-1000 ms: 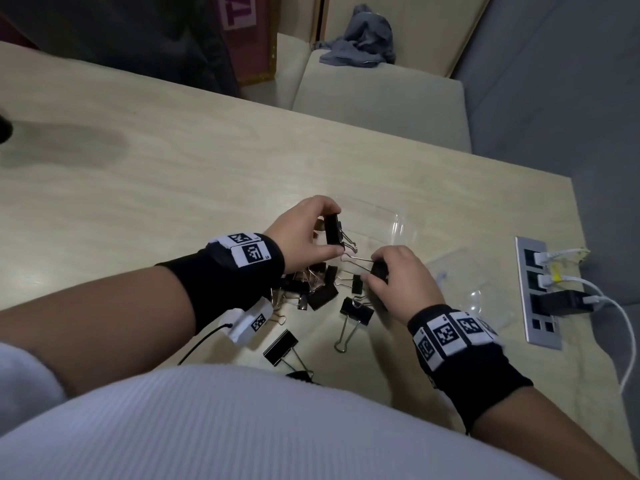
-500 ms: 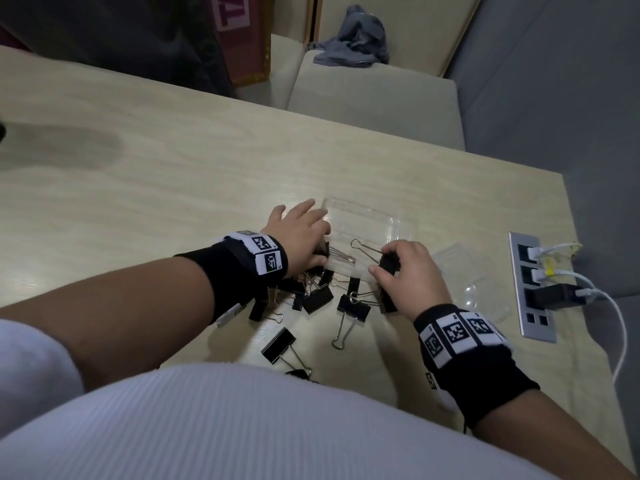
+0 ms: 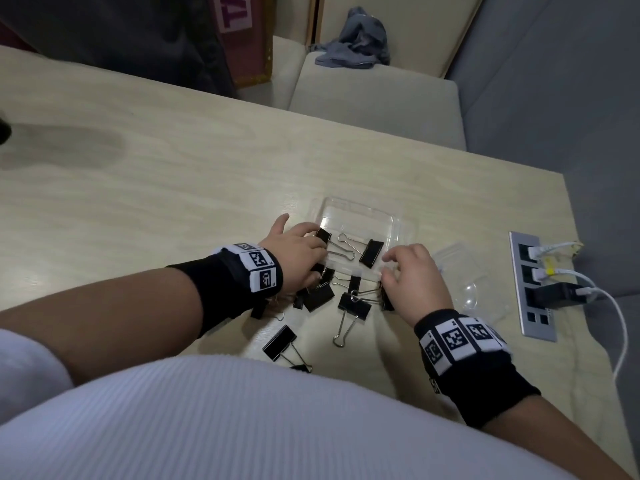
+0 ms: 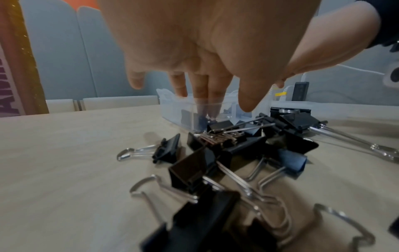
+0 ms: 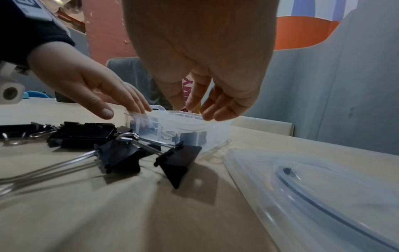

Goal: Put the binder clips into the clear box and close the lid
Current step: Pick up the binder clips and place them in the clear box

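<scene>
A person's 2 bare hands hover over a pale wooden table, near its right edge. The clear box stands open on the far side of the hands; 2 binder clips already lie inside it, their wire handles pointing left.

The loose clips form a black heap on the near side of the box — toward the person, directly beneath both wrists. Reaching them likely means drawing a hand back toward the body. The nearest large clip lies with its long axis running toward the table's near edge, and seems closer to the right hand.

The left hand is released, fingers straight, tips at the box's left wall. The right hand is loosely curled and holds nothing.

The right wrist view shows the lid flat on the table right of the box — faint in the head view. The left wrist view alone shows how tangled the heap is.
</scene>
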`<action>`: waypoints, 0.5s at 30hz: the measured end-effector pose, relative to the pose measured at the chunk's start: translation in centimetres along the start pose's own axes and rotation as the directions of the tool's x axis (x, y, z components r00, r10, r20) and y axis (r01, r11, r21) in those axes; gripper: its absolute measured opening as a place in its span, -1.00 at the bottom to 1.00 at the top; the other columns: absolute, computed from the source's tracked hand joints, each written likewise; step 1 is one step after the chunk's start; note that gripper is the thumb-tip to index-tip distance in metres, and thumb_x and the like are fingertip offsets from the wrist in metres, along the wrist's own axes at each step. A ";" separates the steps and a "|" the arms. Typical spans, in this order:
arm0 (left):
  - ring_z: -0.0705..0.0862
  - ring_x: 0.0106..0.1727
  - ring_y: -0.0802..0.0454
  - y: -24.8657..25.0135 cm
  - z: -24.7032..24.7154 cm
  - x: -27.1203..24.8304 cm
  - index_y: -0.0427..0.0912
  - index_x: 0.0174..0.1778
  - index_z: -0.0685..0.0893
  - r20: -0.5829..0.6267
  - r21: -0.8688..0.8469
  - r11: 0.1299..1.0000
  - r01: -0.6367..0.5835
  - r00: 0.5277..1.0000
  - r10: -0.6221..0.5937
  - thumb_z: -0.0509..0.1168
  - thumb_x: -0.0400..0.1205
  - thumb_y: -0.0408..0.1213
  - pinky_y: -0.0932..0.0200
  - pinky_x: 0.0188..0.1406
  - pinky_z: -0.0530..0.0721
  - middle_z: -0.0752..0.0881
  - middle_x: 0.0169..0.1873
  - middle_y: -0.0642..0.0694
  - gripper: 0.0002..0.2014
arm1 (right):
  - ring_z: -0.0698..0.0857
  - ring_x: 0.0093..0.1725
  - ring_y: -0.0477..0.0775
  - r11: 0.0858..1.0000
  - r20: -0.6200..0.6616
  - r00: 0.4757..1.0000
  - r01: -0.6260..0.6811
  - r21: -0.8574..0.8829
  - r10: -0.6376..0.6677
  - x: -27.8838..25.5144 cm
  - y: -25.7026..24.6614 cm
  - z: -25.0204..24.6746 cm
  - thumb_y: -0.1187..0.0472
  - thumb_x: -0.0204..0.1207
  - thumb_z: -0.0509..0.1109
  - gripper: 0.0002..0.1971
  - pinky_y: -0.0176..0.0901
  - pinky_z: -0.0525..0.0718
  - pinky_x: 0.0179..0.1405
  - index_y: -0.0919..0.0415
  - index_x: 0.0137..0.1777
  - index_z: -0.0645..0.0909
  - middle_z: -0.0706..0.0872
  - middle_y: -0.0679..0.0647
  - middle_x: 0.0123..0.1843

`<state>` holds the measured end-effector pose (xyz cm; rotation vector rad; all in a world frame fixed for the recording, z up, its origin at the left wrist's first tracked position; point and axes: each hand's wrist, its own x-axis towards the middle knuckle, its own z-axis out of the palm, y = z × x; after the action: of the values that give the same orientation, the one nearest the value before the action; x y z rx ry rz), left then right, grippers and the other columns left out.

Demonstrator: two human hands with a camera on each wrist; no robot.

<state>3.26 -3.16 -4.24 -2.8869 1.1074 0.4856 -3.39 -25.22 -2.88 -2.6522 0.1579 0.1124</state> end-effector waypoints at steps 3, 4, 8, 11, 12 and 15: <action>0.18 0.63 -0.05 0.2 0.0 -0.5 0.03 0.47 0.43 -0.007 0.001 1.000 0.007 1.000 -0.007 0.23 0.59 0.05 -0.42 0.57 0.00 0.44 0.49 0.06 -0.48 | 0.54 0.19 0.09 0.995 0.096 0.995 0.020 -0.098 -0.010 -1.5 0.8 0.0 0.19 0.53 0.30 -0.79 -0.03 0.55 0.20 0.11 0.15 0.61 0.58 0.04 0.14; 0.29 0.57 -0.10 0.3 0.0 -0.8 0.01 0.44 0.47 -0.046 0.009 1.000 -0.006 0.999 0.007 0.27 0.56 0.02 -0.40 0.55 0.10 0.49 0.44 0.00 -0.49 | 0.52 0.21 0.09 0.991 0.146 0.989 0.035 -0.129 -0.016 -2.0 1.1 0.1 0.16 0.53 0.32 -0.74 -0.03 0.54 0.23 0.10 0.20 0.60 0.58 0.04 0.18; 0.62 0.14 -0.13 1.9 0.3 -1.7 0.01 0.10 0.65 -0.225 0.107 0.978 -0.180 0.954 0.200 0.31 0.47 -0.03 -0.15 0.18 0.51 0.68 0.06 -0.03 -0.70 | 0.54 0.26 0.13 0.989 0.256 0.966 0.020 -0.148 0.018 -3.6 1.7 0.9 0.14 0.45 0.40 -0.48 0.04 0.57 0.29 0.11 0.43 0.44 0.47 0.07 0.36; 0.58 0.14 -0.12 3.8 0.8 -2.1 0.01 0.17 0.60 -0.092 0.116 0.950 -0.290 0.949 0.301 0.12 0.56 0.01 -0.08 0.14 0.50 0.64 0.08 -0.03 -0.66 | 0.58 0.21 0.16 0.993 0.219 0.975 -0.008 -0.120 0.034 -4.2 1.6 1.8 0.21 0.42 0.40 -0.46 0.04 0.60 0.23 0.15 0.42 0.41 0.41 0.09 0.38; 0.55 0.18 -0.13 4.3 1.0 -2.2 0.01 0.24 0.56 -0.032 0.115 0.952 -0.284 0.957 0.290 0.14 0.57 -0.02 -0.08 0.15 0.50 0.61 0.14 -0.04 -0.65 | 0.58 0.20 0.17 0.992 0.214 0.976 -0.009 -0.123 0.035 -4.4 1.6 2.0 0.23 0.42 0.40 -0.48 0.03 0.61 0.21 0.16 0.40 0.42 0.41 0.09 0.37; 0.54 0.19 -0.16 4.4 1.1 -2.3 0.00 0.36 0.45 0.093 0.099 0.970 -0.224 0.972 0.215 0.31 0.53 -0.09 -0.10 0.13 0.56 0.56 0.22 -0.07 -0.55 | 0.61 0.14 0.18 0.986 0.207 0.976 -0.035 -0.162 0.068 -4.7 1.7 2.4 0.22 0.43 0.41 -0.55 0.03 0.63 0.10 0.16 0.32 0.44 0.45 0.11 0.31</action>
<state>-1.54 -4.77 -4.13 -2.6398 1.4015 0.5257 -8.35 -25.11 -5.30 -2.7702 0.1526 0.4407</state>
